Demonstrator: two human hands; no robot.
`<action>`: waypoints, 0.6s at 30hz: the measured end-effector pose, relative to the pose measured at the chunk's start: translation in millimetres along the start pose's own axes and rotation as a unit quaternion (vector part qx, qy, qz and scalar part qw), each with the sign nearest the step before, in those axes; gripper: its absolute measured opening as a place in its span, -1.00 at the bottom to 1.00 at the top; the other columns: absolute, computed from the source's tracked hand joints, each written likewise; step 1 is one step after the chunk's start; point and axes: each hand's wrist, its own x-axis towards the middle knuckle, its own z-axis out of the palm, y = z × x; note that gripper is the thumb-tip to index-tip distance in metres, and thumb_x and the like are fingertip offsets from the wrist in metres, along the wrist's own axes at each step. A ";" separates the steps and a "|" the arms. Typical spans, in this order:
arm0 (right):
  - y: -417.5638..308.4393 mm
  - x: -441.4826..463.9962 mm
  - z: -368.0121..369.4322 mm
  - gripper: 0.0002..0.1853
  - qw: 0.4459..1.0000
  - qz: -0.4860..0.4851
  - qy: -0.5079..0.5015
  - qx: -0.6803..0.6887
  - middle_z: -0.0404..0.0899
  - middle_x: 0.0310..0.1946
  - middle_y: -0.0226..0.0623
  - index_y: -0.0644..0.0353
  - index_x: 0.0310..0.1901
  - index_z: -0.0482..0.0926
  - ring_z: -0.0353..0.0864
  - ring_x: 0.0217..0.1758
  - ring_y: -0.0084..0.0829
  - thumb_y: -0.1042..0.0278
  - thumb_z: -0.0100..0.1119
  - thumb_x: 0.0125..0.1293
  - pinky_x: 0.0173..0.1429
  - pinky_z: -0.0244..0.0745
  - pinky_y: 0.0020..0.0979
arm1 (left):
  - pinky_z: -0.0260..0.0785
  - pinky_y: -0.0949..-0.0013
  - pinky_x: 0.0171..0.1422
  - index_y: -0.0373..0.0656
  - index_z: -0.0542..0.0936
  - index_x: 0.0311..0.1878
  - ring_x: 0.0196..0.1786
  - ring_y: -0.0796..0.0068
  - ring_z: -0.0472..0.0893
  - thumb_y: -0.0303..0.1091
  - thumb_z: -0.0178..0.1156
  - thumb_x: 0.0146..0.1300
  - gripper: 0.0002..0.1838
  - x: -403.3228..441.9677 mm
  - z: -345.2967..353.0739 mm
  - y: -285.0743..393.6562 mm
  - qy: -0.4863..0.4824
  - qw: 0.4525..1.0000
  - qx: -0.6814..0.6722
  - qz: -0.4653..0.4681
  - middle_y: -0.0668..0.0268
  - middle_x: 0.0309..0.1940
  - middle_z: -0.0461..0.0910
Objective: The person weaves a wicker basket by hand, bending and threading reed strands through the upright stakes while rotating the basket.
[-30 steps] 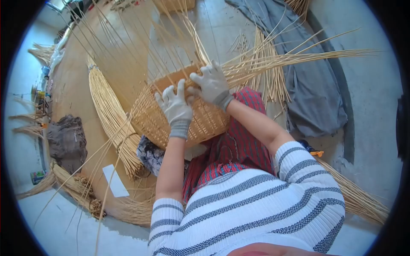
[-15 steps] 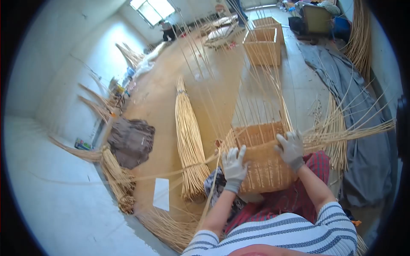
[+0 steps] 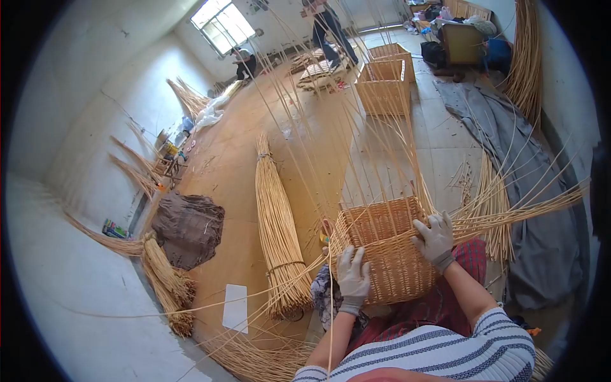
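A square woven basket (image 3: 398,270) rests on my lap, with long upright stakes rising from its rim. My left hand (image 3: 354,275), in a pale glove, lies at the near left corner of the basket, fingers somewhat apart on the weave. At the right corner of the rim, my gloved right hand (image 3: 435,238) is curled over the edge, gripping it. Loose long strands (image 3: 509,215) fan out to the right beside that hand. Other strands stretch left from the basket past my left hand.
A tied bundle of canes (image 3: 277,223) lies on the floor to the left, near a brown cloth (image 3: 188,229) and a white card (image 3: 235,308). Grey fabric (image 3: 541,242) lies right. Finished-looking baskets (image 3: 383,89) stand ahead. Two people (image 3: 332,35) (image 3: 244,63) are farther back.
The view has tilted up toward the room. My left hand has moved from the rim's middle to the left corner, and my right hand has shifted to the right corner. The basket sits more level.
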 end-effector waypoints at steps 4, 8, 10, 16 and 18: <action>-21.7 3.7 -11.1 -0.48 0.999 0.028 0.028 0.006 0.48 0.16 -0.05 -0.04 0.20 0.60 0.40 0.34 -0.01 0.04 0.34 0.19 0.57 0.04 0.08 | 0.18 0.05 0.53 -0.11 0.49 0.32 0.42 -0.02 0.34 -0.38 0.32 0.25 -0.46 -24.3 -18.8 -17.5 0.074 0.991 -0.026 -0.109 0.04 0.32 0.38; -98.4 17.6 -24.3 -0.42 0.965 0.064 0.107 0.230 0.45 0.29 -0.06 0.00 0.33 0.49 0.36 0.43 -0.03 0.42 0.32 0.24 0.54 0.21 -0.06 | 0.20 0.06 0.52 -0.21 0.32 0.44 0.43 -0.07 0.35 -0.40 0.22 0.33 -0.38 -26.6 -24.1 -34.2 0.055 0.986 -0.041 -0.150 -0.05 0.37 0.36; -136.3 35.5 -24.9 -0.42 0.904 -0.013 -0.087 0.419 0.48 0.27 -0.05 0.13 0.31 0.48 0.41 0.40 -0.01 0.48 0.31 0.21 0.47 0.33 -0.17 | 0.19 0.07 0.55 -0.21 0.22 0.50 0.48 -0.04 0.31 -0.41 0.20 0.33 -0.31 -27.2 -24.0 -36.2 0.025 0.989 -0.050 -0.137 -0.08 0.43 0.30; -202.3 110.7 64.3 -0.24 0.807 0.300 -0.164 0.481 0.36 0.42 0.06 0.44 0.44 0.20 0.32 0.51 -0.13 0.21 0.30 0.36 0.53 0.21 -0.21 | 0.17 0.06 0.55 -0.22 0.24 0.50 0.49 -0.12 0.28 -0.44 0.17 0.33 -0.32 -29.4 -20.6 -39.2 0.000 0.986 -0.070 -0.151 -0.10 0.48 0.22; -180.7 106.8 190.8 -0.21 0.726 0.382 -0.190 0.539 0.33 0.44 0.04 0.42 0.45 0.18 0.29 0.53 -0.15 0.18 0.32 0.34 0.54 0.19 -0.20 | 0.19 0.05 0.54 -0.22 0.24 0.50 0.48 -0.14 0.30 -0.44 0.16 0.33 -0.33 -30.3 -23.1 -38.9 -0.007 0.987 -0.070 -0.144 -0.11 0.49 0.22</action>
